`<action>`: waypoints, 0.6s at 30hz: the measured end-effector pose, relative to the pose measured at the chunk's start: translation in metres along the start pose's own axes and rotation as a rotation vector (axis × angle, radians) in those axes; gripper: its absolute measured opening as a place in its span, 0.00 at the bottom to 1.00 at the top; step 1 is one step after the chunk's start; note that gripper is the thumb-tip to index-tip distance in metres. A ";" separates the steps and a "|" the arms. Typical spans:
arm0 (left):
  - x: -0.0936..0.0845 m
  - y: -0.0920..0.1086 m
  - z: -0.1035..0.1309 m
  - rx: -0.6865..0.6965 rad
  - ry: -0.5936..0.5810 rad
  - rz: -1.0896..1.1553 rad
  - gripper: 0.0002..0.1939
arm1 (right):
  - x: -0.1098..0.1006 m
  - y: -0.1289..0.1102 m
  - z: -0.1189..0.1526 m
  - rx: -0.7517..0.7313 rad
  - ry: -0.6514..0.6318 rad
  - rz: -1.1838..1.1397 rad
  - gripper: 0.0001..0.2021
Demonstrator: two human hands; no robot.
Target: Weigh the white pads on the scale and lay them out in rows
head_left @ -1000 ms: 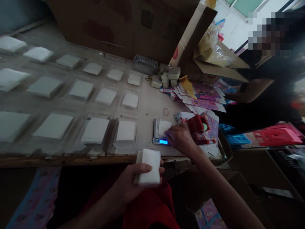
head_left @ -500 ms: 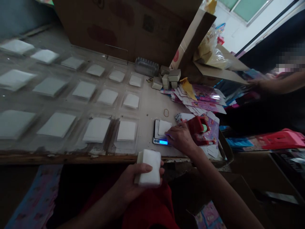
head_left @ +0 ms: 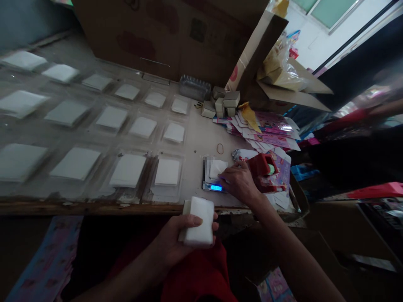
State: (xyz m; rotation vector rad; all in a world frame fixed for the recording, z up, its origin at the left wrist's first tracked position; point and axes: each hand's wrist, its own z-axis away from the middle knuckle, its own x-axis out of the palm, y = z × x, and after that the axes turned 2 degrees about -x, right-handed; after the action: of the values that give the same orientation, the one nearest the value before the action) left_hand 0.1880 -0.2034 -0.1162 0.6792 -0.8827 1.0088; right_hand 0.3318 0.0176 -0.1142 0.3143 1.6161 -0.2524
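My left hand is wrapped round a thick stack of white sheets, thumb across the top, just in front of the table edge. On the table, a small digital scale with a lit blue display carries a thin pile of white sheets. The fingers of my right hand are pinched at the right edge of that pile; the fingertips are partly hidden. Left of the scale, similar white piles lie in clear plastic trays arranged in rows.
A red tape dispenser stands right of my right hand. Printed cartons, small blocks, a rubber band and a clear plastic container lie behind. A large cardboard box rises at the back. Another person's arm is at right.
My right hand stays at the scale, and the pile's surface there looks slightly creased now. My left hand holds its stack nearly still. The other person's arm has shifted and is blurred.
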 end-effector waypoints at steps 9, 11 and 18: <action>-0.006 -0.004 -0.004 -0.015 -0.027 0.020 0.23 | 0.005 -0.003 0.000 0.041 0.052 0.007 0.09; -0.005 -0.004 -0.003 -0.017 -0.040 0.029 0.23 | 0.010 -0.003 0.001 0.061 0.093 -0.001 0.09; -0.007 -0.003 -0.005 -0.021 -0.028 0.091 0.24 | 0.020 0.002 0.003 0.152 0.215 -0.098 0.07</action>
State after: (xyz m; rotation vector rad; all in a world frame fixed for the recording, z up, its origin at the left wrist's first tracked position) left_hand 0.1907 -0.2038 -0.1251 0.6415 -0.9542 1.0721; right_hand 0.3345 0.0196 -0.1344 0.3894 1.8307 -0.4302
